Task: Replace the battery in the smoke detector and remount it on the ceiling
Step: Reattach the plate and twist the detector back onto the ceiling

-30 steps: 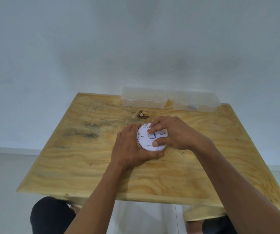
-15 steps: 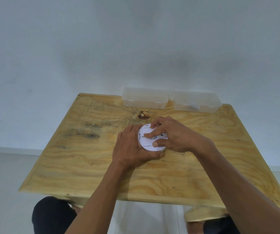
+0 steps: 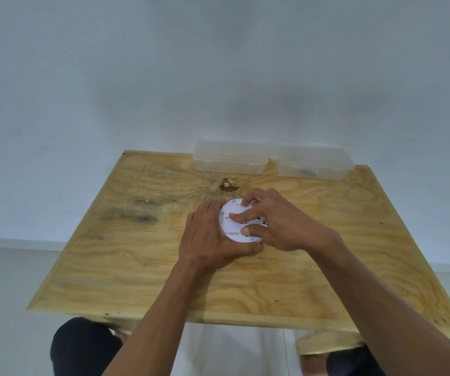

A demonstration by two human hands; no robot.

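Smoke detector (image 3: 234, 226) lying flat near the middle of the wooden counter (image 3: 137, 267), its back face turned upward so that the battery side can be reached from above. The left hand (image 3: 210, 234) wraps the left and near rim of the round white body, fingers closed against the edge and the thumb tucked under the near side; this grip appears to serve as a clamp, keeping the disc from sliding or turning on the smooth wood. The right hand (image 3: 278, 223) lies over the right half of the disc, its fingers (image 3: 241, 217) bent and pressed onto the back face, one fingertip near the centre and the thumb lower down against the same surface (whether it is pushing a battery or cover home, or prising one out, cannot be told, since the hand hides that area). Judged from the posture, the step in hand is work at the battery bay, with remounting not yet begun.

Two clear plastic boxes (image 3: 230, 158) stand side by side along the far edge of the counter, well apart from the hands, lids down; the right one holds a small pale object, too indistinct to name. Their position keeps the working area free while leaving parts within reach.
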